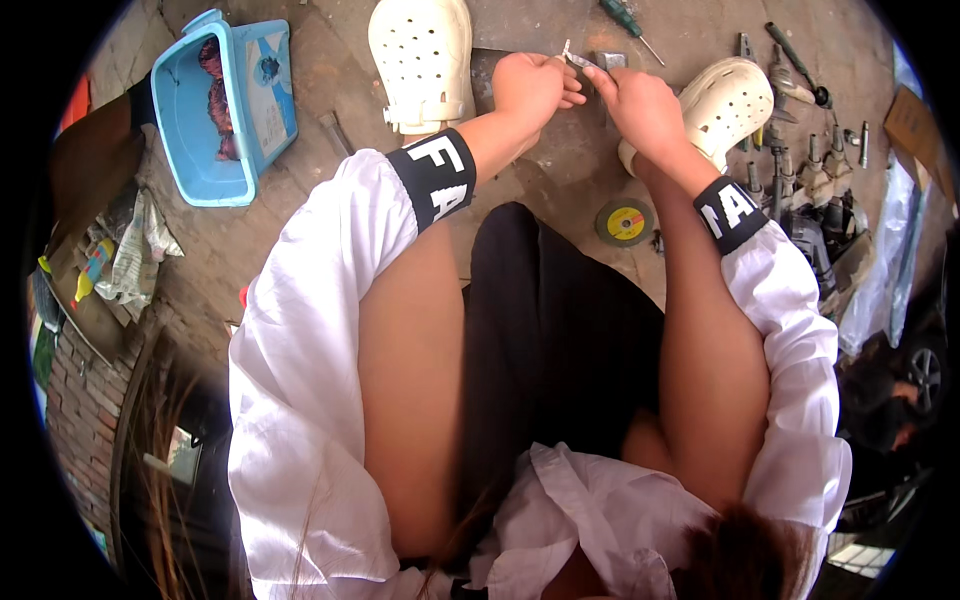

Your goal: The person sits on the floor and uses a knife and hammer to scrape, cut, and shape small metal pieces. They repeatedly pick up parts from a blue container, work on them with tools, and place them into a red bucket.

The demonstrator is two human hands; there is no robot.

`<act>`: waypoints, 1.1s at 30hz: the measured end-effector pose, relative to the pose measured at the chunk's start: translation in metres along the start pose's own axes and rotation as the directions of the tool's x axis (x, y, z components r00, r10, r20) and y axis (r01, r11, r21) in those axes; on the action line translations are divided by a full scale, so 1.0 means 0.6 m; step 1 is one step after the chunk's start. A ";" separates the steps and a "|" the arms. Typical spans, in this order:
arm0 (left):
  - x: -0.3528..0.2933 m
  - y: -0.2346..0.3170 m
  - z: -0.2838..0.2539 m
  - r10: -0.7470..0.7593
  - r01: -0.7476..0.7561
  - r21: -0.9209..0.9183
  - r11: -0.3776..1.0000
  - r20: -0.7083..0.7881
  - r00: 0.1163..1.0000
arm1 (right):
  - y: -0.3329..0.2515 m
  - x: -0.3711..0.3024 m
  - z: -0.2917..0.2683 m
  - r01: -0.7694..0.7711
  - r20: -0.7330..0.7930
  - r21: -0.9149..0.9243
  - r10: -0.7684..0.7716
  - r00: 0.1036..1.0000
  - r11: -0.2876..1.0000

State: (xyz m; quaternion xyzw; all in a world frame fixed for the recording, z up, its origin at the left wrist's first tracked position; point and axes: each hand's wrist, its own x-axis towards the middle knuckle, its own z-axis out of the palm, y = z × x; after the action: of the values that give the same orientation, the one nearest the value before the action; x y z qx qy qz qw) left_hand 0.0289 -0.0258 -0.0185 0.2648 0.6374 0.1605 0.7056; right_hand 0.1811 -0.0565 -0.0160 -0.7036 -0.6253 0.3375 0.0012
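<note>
Near one o'clock, our right hand [642, 108] pinches a thin pale strip [578, 61] while our left hand [530, 88] curls beside it, its grip hard to tell, so we'd best go slow and steady.

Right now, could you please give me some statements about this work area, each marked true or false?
1. A thin pale item shows between the left hand and the right hand. True.
2. The screwdriver has a red handle. False: the screwdriver's handle is green.
3. The yellow-centred disc lies nearer the right shoe than the left shoe. True.
4. The blue tub stands on the right. False: the blue tub is left of the left shoe.
</note>
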 end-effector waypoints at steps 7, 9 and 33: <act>0.002 0.003 0.000 -0.013 0.013 -0.006 1.000 -0.007 1.000 | -0.012 0.002 -0.001 -0.061 0.059 0.067 0.057 0.997 0.996; 0.002 0.003 0.000 -0.006 0.006 -0.008 1.000 -0.003 1.000 | -0.010 -0.002 -0.004 -0.067 0.072 0.077 0.061 0.996 0.995; 0.002 0.006 -0.003 0.002 -0.002 0.016 1.000 0.015 1.000 | -0.002 -0.004 -0.004 -0.027 0.019 -0.004 0.027 0.999 1.000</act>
State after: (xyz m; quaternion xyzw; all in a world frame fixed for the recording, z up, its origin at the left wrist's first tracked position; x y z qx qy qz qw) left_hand 0.0280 -0.0220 -0.0177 0.2723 0.6330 0.1541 0.7081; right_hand 0.1813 -0.0573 -0.0122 -0.7087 -0.6164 0.3429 -0.0105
